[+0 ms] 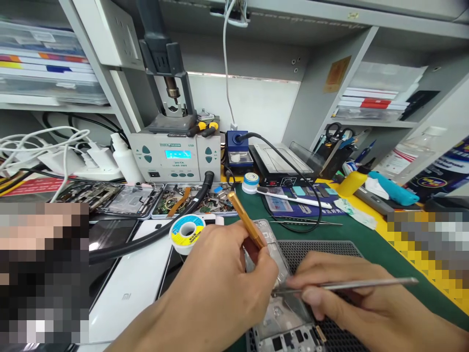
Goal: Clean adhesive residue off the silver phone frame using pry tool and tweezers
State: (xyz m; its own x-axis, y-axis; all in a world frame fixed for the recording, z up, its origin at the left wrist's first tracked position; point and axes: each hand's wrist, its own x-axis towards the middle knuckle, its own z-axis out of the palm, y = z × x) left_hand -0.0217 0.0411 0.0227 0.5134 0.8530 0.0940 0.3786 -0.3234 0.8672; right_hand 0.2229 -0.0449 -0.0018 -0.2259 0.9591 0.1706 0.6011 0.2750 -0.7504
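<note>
My left hand (220, 278) is closed around a slim gold metal handle (244, 215) that tilts up and to the left; its working tip is hidden behind my fingers. In my right hand (348, 293) a thin silver metal rod-like tool (373, 283) is pinched, its left end reaching toward my left fingers. Beneath both hands lies an opened phone frame (278, 318), bare metal, with cut-outs at its lower end. It rests on a dark perforated mat (322, 249). My hands cover the middle of the frame.
A hot air station (172, 156) stands at the back, its black hose (146, 244) crossing leftward over a white phone (128, 288). Nearby are a solder wire spool (186, 232), a tray of circuit boards (194, 198), tweezers (304, 222) and a white brush (296, 199).
</note>
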